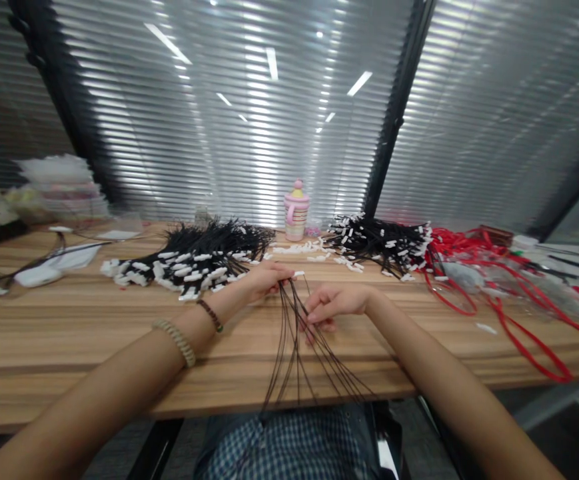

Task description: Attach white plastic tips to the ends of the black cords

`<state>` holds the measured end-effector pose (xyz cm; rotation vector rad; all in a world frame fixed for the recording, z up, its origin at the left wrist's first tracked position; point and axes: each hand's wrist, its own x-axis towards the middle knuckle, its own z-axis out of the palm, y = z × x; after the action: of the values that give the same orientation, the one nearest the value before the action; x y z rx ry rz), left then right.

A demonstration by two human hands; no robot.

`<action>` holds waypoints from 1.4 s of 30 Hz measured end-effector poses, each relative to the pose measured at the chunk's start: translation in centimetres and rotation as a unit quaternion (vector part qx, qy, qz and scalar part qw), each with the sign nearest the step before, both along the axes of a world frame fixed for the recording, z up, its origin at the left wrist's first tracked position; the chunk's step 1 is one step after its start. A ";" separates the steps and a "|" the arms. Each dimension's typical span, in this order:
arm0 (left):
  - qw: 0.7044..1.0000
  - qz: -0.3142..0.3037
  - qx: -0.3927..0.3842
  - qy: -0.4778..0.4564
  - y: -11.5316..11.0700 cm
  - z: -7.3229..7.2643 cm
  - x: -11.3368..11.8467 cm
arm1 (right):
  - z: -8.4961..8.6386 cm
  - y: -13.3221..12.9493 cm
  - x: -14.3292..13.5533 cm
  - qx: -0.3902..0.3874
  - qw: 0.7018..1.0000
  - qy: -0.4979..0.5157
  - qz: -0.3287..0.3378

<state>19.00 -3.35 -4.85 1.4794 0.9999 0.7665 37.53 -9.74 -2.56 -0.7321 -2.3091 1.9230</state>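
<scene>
My left hand [268, 279] is closed on the upper ends of several thin black cords [296, 347], which hang down over the table's front edge. A small white clip [299, 273] shows at its fingertips. Lower and to the right, my right hand [332, 308] has its fingers curled around part of the same cords; whether it grips one cord or several is hard to see. Left of my hands lies a big pile of black cords with white ends [204, 257]. A second such pile [382, 241] sits to the right, beyond my right hand.
Loose white clips [302, 249] lie between the piles, below a pink striped cup [296, 213]. Red straps [524, 327] and plastic bags spread over the right side. A white computer mouse-like object [39, 275] and stacked clear containers [64, 187] stand left. Blinds [249, 133] rise behind the table.
</scene>
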 end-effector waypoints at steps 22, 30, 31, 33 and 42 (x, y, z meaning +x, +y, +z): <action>0.999 0.037 0.013 -0.021 1.3 -1.8 -1.2 | -2.9 2.0 0.1 0.187 0.882 -0.075 -0.426; 0.999 0.008 0.001 -0.037 1.4 -2.6 -1.2 | -5.6 4.0 0.9 0.161 0.933 -0.123 -0.299; 0.999 0.007 -0.001 -0.034 1.4 -2.6 -1.3 | -5.8 4.2 0.9 0.161 0.935 -0.122 -0.292; 1.000 -0.005 -0.004 -0.028 1.4 -2.6 -1.3 | -5.8 4.1 0.9 0.164 0.935 -0.122 -0.291; 1.000 -0.010 0.007 -0.008 1.4 -2.4 -1.2 | -3.7 2.3 -0.1 0.095 0.920 -0.055 -0.376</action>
<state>17.82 -1.98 -7.28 1.4916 0.9669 0.7715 37.47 -7.45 -6.30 -1.4530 -1.8027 1.3123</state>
